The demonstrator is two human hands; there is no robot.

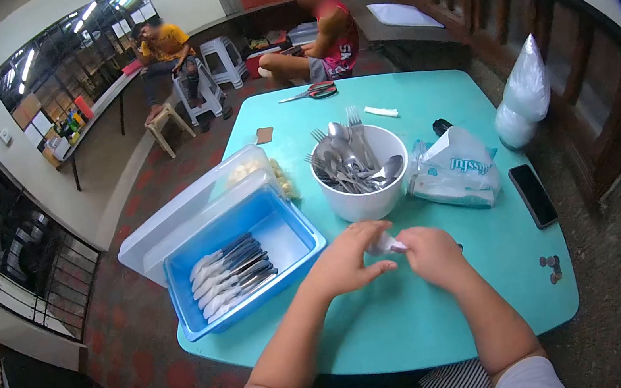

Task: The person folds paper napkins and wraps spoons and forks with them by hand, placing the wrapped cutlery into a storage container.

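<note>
Close to the table's front, a crumpled white tissue (386, 245) stretches between my two hands. My left hand (348, 259) curves its fingers round the tissue's left end, the thumb held apart below. Closed tightly, my right hand (436, 257) pinches the other end. Whether a utensil lies inside the tissue is hidden. Just beyond my hands stands a white bucket (364, 203) full of metal spoons and forks (353, 157). To the left, a blue plastic box (298, 248) holds several utensil bundles (230, 274) with white-wrapped ends and bare handles.
A clear lid (193, 211) leans behind the box. A plastic tissue pack (456, 176) lies right of the bucket; a phone (533, 196) and coins (551, 269) are near the right edge. Scissors (315, 92) lie at the far edge. Two people sit beyond the table.
</note>
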